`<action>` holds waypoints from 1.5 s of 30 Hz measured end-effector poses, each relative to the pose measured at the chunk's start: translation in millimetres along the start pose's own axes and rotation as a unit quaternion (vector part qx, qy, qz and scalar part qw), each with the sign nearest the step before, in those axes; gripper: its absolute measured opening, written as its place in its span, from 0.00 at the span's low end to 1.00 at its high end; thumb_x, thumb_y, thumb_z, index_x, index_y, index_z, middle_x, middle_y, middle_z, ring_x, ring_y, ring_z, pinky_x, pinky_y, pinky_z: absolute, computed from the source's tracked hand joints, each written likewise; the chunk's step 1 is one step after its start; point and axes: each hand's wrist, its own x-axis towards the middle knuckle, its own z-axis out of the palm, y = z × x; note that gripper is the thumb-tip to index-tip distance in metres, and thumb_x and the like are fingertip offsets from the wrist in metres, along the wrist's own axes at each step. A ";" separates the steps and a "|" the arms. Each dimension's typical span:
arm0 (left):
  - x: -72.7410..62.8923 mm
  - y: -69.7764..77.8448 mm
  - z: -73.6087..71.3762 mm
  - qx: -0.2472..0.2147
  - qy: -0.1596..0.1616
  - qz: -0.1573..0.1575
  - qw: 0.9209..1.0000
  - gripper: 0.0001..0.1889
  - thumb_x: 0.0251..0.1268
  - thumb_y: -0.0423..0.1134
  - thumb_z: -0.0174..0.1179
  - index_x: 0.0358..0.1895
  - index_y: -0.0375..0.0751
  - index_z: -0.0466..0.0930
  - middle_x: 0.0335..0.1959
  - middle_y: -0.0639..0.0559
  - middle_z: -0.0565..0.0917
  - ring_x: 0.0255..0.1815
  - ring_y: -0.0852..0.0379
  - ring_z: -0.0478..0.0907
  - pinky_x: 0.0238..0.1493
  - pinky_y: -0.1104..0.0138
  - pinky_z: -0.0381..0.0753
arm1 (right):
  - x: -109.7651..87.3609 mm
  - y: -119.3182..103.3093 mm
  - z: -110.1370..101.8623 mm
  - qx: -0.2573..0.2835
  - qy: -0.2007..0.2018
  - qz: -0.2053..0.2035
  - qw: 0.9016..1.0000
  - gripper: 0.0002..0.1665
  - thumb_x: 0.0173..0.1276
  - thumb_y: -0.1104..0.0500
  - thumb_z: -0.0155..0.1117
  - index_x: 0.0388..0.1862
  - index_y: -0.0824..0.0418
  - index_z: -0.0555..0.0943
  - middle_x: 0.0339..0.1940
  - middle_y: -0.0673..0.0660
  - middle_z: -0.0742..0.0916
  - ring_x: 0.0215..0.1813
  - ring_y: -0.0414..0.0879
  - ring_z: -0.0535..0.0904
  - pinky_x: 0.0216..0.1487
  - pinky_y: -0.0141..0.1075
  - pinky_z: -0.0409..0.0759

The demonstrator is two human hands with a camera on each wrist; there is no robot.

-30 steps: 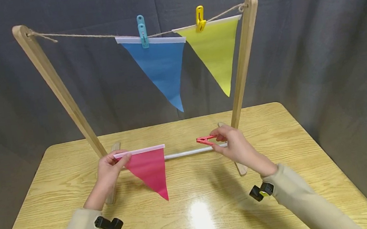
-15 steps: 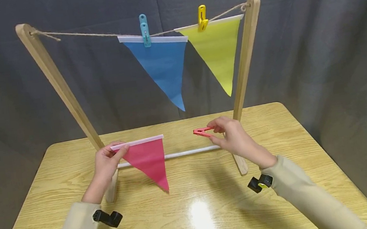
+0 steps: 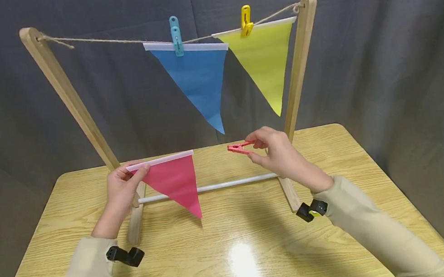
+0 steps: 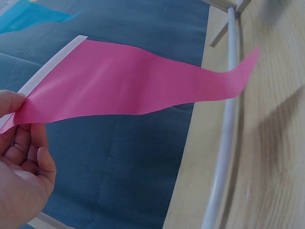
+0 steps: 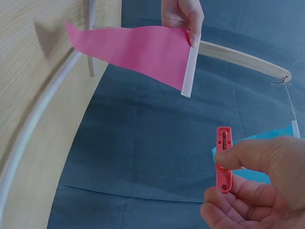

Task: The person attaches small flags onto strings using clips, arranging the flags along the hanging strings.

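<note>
My left hand (image 3: pixel 122 186) pinches a pink triangular pennant (image 3: pixel 175 180) by the left end of its white top strip, its point hanging down over the table. In the left wrist view the thumb lies over the strip of the pennant (image 4: pixel 138 78). A red clothespin (image 3: pixel 240 148) is pinched by its handles between thumb and fingers of my right hand (image 3: pixel 279 152), its nose toward the pennant. The right wrist view shows the clothespin (image 5: pixel 224 160) apart from the pennant (image 5: pixel 138 50). Above, a blue pennant (image 3: pixel 198 77) and a yellow pennant (image 3: pixel 264 56) hang from a twine (image 3: pixel 96 42).
Two wooden posts (image 3: pixel 71 98) carry the twine, and a white rod (image 3: pixel 227 184) joins their feet low over the wooden table (image 3: pixel 203 259). A light blue clothespin (image 3: pixel 176 36) and a yellow clothespin (image 3: pixel 246 20) grip the hanging pennants. A dark curtain (image 3: pixel 380 47) stands behind.
Both hands have risen, the left with the pink pennant and the right with the red clothespin, which has also shifted slightly left. The hanging pennants stay on the twine.
</note>
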 end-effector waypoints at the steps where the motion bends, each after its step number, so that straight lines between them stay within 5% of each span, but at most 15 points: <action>1: 0.6 1.4 -0.3 -0.001 0.000 0.003 1.000 0.06 0.60 0.31 0.62 0.31 0.49 0.84 0.25 0.65 0.81 0.26 0.67 0.74 0.29 0.78 0.74 | 1.3 -0.8 -0.7 -0.002 -0.001 0.001 1.000 0.13 0.52 0.70 0.70 0.37 0.70 0.80 0.32 0.60 0.82 0.33 0.51 0.78 0.37 0.42 0.80; 17: 7.5 17.6 -1.0 0.009 0.018 0.020 1.000 0.03 0.60 0.32 0.62 0.34 0.45 0.84 0.27 0.65 0.81 0.28 0.65 0.74 0.32 0.78 0.75 | 22.8 -12.7 -10.1 -0.009 0.002 -0.010 1.000 0.13 0.53 0.68 0.71 0.38 0.70 0.81 0.31 0.60 0.82 0.33 0.51 0.78 0.37 0.42 0.80; 27: 14.8 30.5 -0.5 -0.004 0.018 0.044 0.999 0.07 0.60 0.34 0.63 0.31 0.54 0.84 0.27 0.63 0.82 0.28 0.65 0.76 0.33 0.79 0.76 | 38.8 -22.2 -15.6 -0.002 -0.008 -0.004 1.000 0.14 0.54 0.67 0.70 0.40 0.70 0.81 0.35 0.62 0.82 0.35 0.52 0.79 0.38 0.41 0.79; 38: 21.7 47.3 3.1 -0.027 0.016 0.056 0.998 0.05 0.60 0.34 0.63 0.33 0.50 0.84 0.29 0.60 0.82 0.29 0.64 0.77 0.34 0.77 0.78 | 53.8 -31.8 -20.4 0.005 -0.021 0.013 1.000 0.14 0.56 0.65 0.69 0.42 0.69 0.81 0.37 0.61 0.82 0.37 0.51 0.78 0.41 0.42 0.77; 45: 25.9 55.0 3.1 0.001 0.030 0.064 0.997 0.04 0.60 0.36 0.63 0.37 0.48 0.84 0.31 0.61 0.82 0.33 0.62 0.76 0.34 0.77 0.77 | 64.9 -39.3 -25.6 -0.004 -0.019 0.003 1.000 0.15 0.56 0.66 0.69 0.42 0.70 0.80 0.37 0.62 0.82 0.37 0.52 0.77 0.41 0.43 0.77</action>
